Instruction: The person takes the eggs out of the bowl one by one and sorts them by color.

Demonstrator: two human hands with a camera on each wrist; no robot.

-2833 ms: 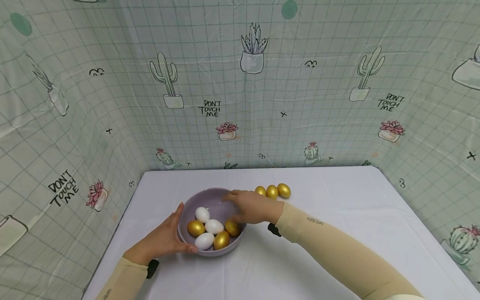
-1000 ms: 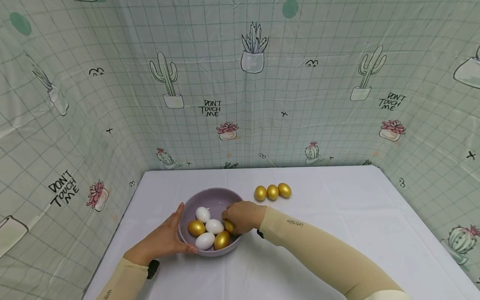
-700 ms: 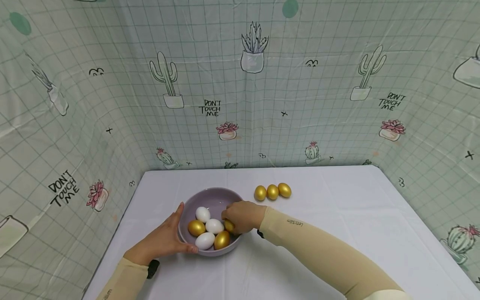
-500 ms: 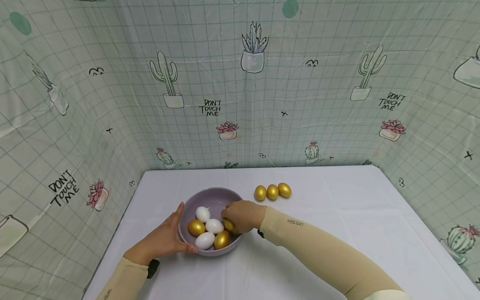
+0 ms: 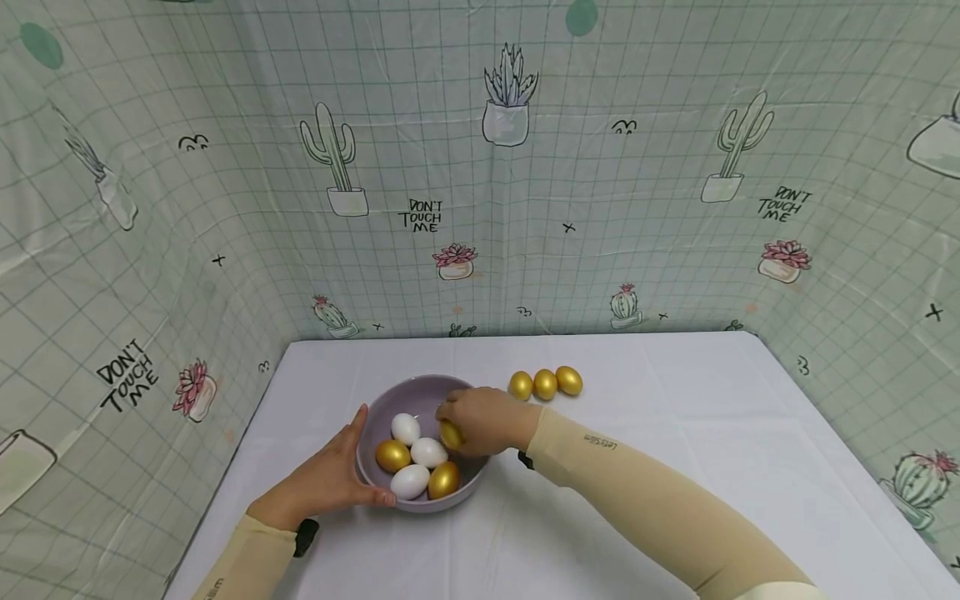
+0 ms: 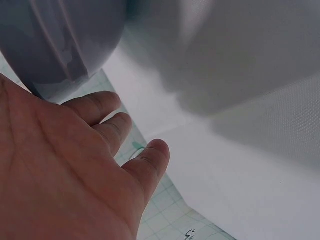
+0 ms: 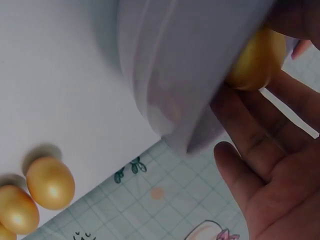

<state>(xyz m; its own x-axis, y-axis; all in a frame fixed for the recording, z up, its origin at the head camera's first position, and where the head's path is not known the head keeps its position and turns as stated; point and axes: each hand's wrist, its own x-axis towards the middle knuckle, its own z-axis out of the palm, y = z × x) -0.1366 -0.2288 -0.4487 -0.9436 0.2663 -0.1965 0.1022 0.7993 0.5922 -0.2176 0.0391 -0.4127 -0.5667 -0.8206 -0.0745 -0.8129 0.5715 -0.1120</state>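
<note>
A golden egg [image 5: 452, 435] is held between the curled fingers of the right hand [image 5: 486, 421], over the right half of the purple-grey bowl [image 5: 422, 395]. The bowl's left side is spanned by the left hand [image 5: 326, 483], whose fingers are spread wide, the thumb laid on the near rim. The key relation is judged to be that between the held egg and the loose row of three golden eggs [image 5: 546, 384], which lies on the tabletop [image 5: 517, 542] outside the bowl, to the right of the held egg and farther from the person; the right hand is much the nearer to it. Just left of the held egg, three white eggs [image 5: 429, 452] are clustered in the bowl with two other golden eggs [image 5: 444, 481]. The held egg's long axis cannot be read, since much of its shell is covered by the fingers, and whether it is wholly clear of the bowl's floor cannot be told. In the right wrist view its lower part is masked by the bowl's wall, and one egg of the row is cut off at the edge; in the left wrist view no eggs are shown.
</note>
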